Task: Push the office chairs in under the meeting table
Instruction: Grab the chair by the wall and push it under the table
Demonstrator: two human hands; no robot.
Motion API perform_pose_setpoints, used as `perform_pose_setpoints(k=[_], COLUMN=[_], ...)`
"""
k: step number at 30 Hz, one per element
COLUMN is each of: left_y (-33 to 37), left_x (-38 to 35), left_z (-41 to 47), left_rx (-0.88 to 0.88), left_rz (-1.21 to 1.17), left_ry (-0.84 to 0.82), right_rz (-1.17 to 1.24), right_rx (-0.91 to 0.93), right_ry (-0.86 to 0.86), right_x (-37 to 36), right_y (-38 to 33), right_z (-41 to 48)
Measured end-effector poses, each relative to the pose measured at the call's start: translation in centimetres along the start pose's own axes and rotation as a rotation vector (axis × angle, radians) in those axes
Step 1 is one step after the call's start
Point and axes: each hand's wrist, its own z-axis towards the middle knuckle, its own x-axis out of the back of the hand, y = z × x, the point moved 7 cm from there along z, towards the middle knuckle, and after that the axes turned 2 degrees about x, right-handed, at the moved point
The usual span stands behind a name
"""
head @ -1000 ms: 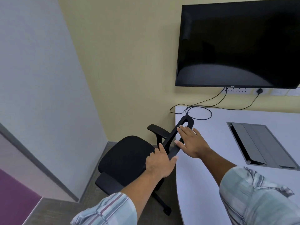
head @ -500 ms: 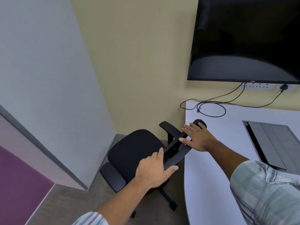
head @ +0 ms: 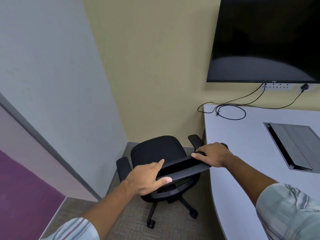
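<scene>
A black office chair (head: 155,149) on castors stands in the corner, left of the white meeting table (head: 245,153). Its seat faces the far wall and its backrest top edge (head: 183,168) runs across in front of me. My left hand (head: 147,177) grips the left end of that edge, thumb under the rim. My right hand (head: 213,155) holds the right end, which overlaps the table's left edge. The chair's right armrest (head: 195,141) sits close to the table side.
A grey-white partition wall (head: 52,84) closes the left side and a beige wall (head: 155,66) the back. A dark screen (head: 266,40) hangs above the table. Black cables (head: 230,111) and a grey flap box (head: 294,144) lie on the tabletop. Carpet (head: 131,220) lies below.
The chair has turned, so its backrest edge now runs nearly level across my view instead of pointing away. Both hands stayed on it and my view shifted left.
</scene>
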Motion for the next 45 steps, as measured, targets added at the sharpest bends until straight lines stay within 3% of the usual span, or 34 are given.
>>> perform_pose_setpoints(k=[7, 13, 18, 26, 36, 45], left_y=[-6.2, -10.2, -12.6, -17.0, -18.1, -18.9], left_x=[0.9, 1.7, 1.9, 3.3, 4.1, 5.6], left_z=[-1.9, -2.7, -4.5, -3.8, -1.5, 4.1], left_rx=[-0.009, 0.145, 0.142, 0.059, -0.082, -0.274], left_rz=[0.023, 0.158, 0.109, 0.109, 0.090, 0.089], left_ry=[0.050, 0.215, 0.383, 0.364, 0.372, 0.285], right_rz=[0.009, -0.049, -0.056, -0.038, -0.037, -0.053], right_rx=[-0.123, -0.238, -0.358, -0.379, -0.481, -0.566], right_ry=[0.081, 0.103, 0.097, 0.139, 0.188, 0.190], right_x=[-2.1, -3.0, -4.3, -5.2, -4.8, -5.1], right_y=[-5.7, -11.3, -15.1, -18.1, -20.6, -21.1], right_z=[-1.4, -1.7, -1.3, -1.4, -3.1, -2.3])
